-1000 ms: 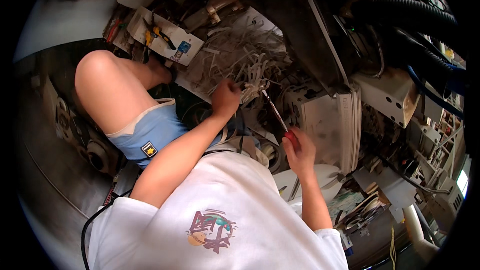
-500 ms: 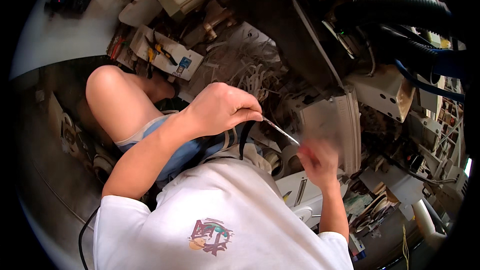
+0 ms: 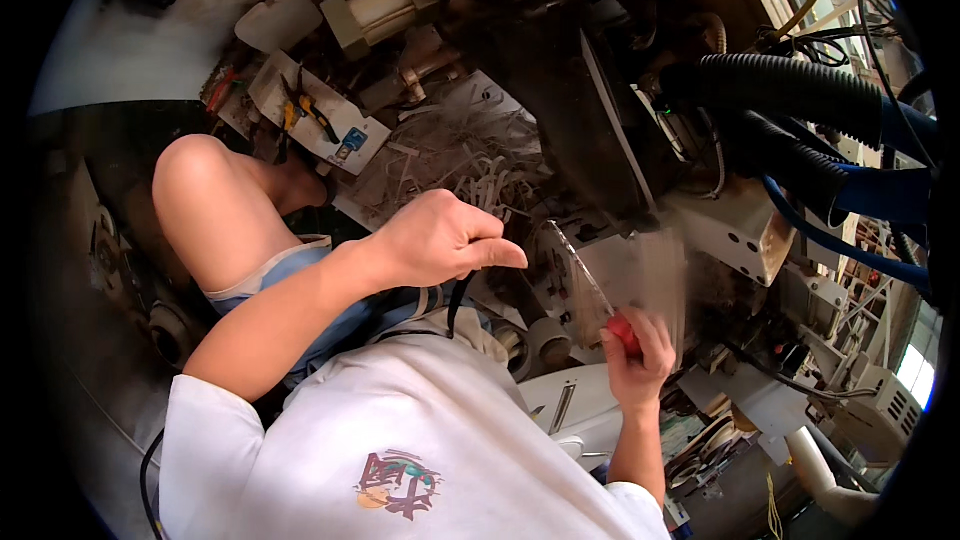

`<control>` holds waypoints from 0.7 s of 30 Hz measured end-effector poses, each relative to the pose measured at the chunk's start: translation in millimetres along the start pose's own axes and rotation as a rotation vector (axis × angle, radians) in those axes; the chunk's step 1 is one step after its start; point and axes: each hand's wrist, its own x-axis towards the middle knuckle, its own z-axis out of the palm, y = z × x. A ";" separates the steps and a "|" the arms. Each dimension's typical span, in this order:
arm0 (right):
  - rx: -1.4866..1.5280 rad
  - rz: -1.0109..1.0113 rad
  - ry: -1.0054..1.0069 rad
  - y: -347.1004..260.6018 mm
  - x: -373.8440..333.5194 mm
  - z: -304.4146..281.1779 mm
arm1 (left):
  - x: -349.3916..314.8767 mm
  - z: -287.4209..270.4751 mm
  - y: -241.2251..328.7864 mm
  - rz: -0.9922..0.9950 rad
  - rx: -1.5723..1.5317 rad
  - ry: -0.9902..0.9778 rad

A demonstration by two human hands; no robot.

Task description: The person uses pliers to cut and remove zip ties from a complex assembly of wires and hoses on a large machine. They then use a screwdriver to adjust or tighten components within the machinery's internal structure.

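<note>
Head view | right hand clamps red-handled tool | left hand is curled, cannot tell if gripping | pale strips lie beyond

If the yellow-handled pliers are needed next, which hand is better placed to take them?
Probably the left hand: it appears nearer to the pliers, which lie on the person's left, while the right hand grips the red-handled tool. I cannot tell whether the left is empty.
</note>
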 end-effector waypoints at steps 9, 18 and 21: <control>-0.221 -0.334 0.050 2.4 18.1 -13.0 | -19.2 -9.4 36.9 -0.003 -0.596 0.026; -0.479 -0.464 0.111 -16.6 26.4 -19.0 | -38.3 -29.1 66.9 -0.042 -0.250 0.061; -0.467 -0.507 0.090 -23.4 36.0 -24.3 | -40.9 -33.8 69.3 -0.048 -0.150 0.055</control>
